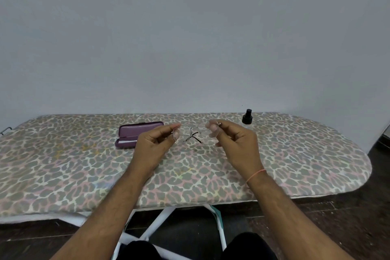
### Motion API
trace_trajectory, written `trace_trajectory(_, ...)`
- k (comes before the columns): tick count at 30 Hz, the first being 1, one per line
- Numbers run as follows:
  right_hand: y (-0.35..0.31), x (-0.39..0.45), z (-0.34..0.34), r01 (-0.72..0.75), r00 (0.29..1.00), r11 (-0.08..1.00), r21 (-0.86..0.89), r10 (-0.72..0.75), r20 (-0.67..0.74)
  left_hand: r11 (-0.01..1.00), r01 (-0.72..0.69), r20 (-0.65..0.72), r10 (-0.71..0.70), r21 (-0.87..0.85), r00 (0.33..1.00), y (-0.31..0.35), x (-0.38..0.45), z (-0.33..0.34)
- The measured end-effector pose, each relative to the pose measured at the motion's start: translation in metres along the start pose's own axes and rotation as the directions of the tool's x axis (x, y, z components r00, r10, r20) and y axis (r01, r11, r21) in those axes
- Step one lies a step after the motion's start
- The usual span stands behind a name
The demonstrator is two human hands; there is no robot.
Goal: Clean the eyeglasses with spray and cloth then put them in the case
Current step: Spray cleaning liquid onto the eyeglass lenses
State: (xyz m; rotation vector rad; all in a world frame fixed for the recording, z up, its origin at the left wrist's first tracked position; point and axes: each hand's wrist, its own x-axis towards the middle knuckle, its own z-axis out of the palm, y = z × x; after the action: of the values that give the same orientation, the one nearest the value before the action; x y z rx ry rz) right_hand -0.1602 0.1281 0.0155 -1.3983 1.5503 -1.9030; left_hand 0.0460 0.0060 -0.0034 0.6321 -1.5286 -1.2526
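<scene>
Clear-lensed eyeglasses (pixel 195 133) with thin metal frame; matt purple case (pixel 135 133); leopard-print cloth board cover (pixel 63 164).

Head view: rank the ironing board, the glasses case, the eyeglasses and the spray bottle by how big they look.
1. Ironing board, by far.
2. Purple glasses case and eyeglasses: about alike; the eyeglasses are held up nearer the camera and the case is partly hidden, so unranked.
3. Spray bottle, partly hidden.
</scene>
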Motion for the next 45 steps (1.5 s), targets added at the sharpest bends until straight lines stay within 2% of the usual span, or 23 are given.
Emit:
trace_trajectory(2,-0.006,0.007,-0.002,0.103,0.995,0.984,-0.144,-0.105,-0.002,0.999,-0.034,-0.020,0.034,0.015,0.999,-0.001,0.000,0.000)
trace_trajectory(4,-0.012,0.013,-0.004,0.250,0.967,0.919,-0.305,-0.252,0.036,0.998,-0.058,-0.041,0.059,0.025,0.997,-0.003,0.001,0.000)
trace_trajectory(7,-0.022,0.022,-0.007,0.462,0.878,0.732,-0.501,-0.455,0.145,0.998,-0.056,-0.079,0.058,0.036,0.995,-0.005,0.004,0.000)
trace_trajectory(9,-0.029,0.028,-0.008,0.525,0.834,0.636,-0.566,-0.517,0.193,0.999,-0.039,-0.085,0.041,0.018,0.996,-0.004,0.005,-0.001)
trace_trajectory(11,-0.037,0.034,-0.008,0.525,0.839,0.631,-0.571,-0.495,0.224,1.000,-0.025,-0.052,0.024,-0.014,0.998,-0.002,0.004,0.000)
trace_trajectory(16,-0.055,0.043,-0.006,0.490,0.872,0.697,-0.523,-0.400,0.284,0.998,0.063,0.073,-0.062,-0.007,0.995,-0.002,0.004,-0.001)
trace_trajectory(20,-0.070,0.048,-0.003,0.514,0.857,0.651,-0.559,-0.358,0.370,0.999,0.034,0.199,-0.039,0.031,0.979,0.003,0.004,-0.010)
trace_trajectory(23,-0.079,0.049,-0.001,0.573,0.816,0.560,-0.598,-0.325,0.478,0.995,-0.028,0.271,0.002,0.092,0.963,0.019,0.004,-0.015)
trace_trajectory(27,-0.094,0.052,0.003,0.625,0.770,0.483,-0.613,-0.250,0.587,0.958,-0.140,0.384,0.034,0.250,0.923,0.048,0.006,-0.012)
trace_trajectory(31,-0.107,0.054,0.012,0.676,0.717,0.400,-0.619,-0.160,0.679,0.890,-0.213,0.416,0.029,0.402,0.909,0.063,0.015,-0.004)
trace_trajectory(37,-0.114,0.058,0.023,0.719,0.681,0.290,-0.632,-0.112,0.724,0.881,-0.187,0.418,-0.014,0.435,0.908,0.064,0.020,0.000)
trace_trajectory(42,-0.111,0.059,0.023,0.734,0.678,0.214,-0.645,-0.161,0.717,0.944,-0.064,0.358,-0.060,0.324,0.932,0.049,0.018,0.003)
trace_trajectory(45,-0.108,0.053,0.012,0.700,0.715,0.270,-0.662,-0.269,0.646,0.972,0.011,0.331,-0.090,0.234,0.939,0.040,0.015,0.002)
